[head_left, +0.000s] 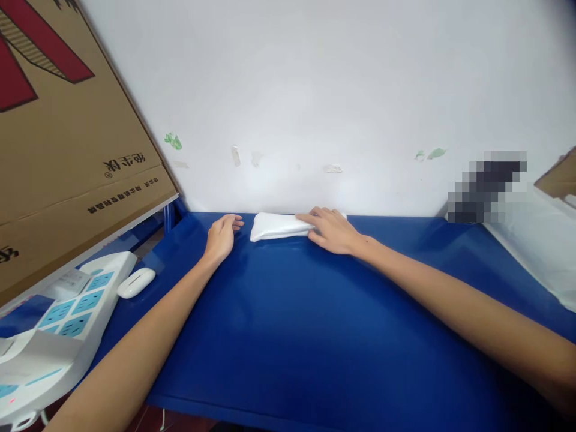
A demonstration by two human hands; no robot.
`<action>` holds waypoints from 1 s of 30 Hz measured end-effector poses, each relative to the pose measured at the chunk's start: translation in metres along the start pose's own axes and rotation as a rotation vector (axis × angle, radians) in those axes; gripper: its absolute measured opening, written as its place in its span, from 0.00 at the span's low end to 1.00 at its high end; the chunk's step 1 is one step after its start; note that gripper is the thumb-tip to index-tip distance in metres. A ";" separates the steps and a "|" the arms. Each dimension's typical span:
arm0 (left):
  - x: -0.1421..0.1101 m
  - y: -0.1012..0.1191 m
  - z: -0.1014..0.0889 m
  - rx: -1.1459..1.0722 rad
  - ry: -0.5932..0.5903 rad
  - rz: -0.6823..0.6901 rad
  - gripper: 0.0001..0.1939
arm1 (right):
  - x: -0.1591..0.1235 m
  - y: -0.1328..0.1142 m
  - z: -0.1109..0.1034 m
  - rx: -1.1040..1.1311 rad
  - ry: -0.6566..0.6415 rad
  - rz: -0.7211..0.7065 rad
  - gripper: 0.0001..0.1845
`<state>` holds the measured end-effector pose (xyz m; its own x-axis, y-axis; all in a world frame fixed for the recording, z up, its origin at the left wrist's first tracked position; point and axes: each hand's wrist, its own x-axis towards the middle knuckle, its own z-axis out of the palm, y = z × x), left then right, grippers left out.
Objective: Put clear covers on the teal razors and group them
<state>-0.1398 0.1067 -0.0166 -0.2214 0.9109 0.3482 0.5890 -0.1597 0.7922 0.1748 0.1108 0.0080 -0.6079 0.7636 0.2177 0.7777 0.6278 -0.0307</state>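
A folded white cloth (279,227) lies on the blue table (288,324) close to the white wall. My right hand (332,230) rests flat on the cloth's right end, fingers stretched out over it. My left hand (221,236) lies on the table just left of the cloth, not touching it, fingers loosely curled downward with nothing in them.
A big cardboard box (67,132) leans at the left. Below it sit a white power strip (58,318) with blue sockets and a small white oval object (135,282). White sheeting (540,240) covers the table's right end beside a blurred-out patch.
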 end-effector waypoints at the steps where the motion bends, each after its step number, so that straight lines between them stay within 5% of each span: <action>1: 0.000 0.000 0.001 -0.026 -0.005 -0.013 0.26 | -0.007 -0.004 -0.003 0.026 -0.019 -0.007 0.32; 7: -0.010 0.013 0.002 -0.068 0.028 -0.038 0.24 | -0.025 -0.014 -0.017 0.090 -0.230 0.150 0.40; 12: -0.015 0.018 0.002 -0.179 0.060 -0.042 0.20 | -0.016 -0.010 -0.024 0.126 -0.243 0.135 0.38; 19: -0.013 0.014 0.016 -0.364 -0.077 -0.072 0.26 | 0.008 -0.001 -0.059 0.112 -0.348 0.022 0.22; 30: -0.017 0.005 0.025 -0.312 -0.222 -0.028 0.30 | 0.068 -0.021 -0.117 0.053 -0.648 0.075 0.25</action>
<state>-0.1138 0.0997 -0.0306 -0.0403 0.9713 0.2343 0.3129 -0.2104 0.9262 0.1358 0.1321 0.1381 -0.5384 0.7313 -0.4188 0.8229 0.5633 -0.0744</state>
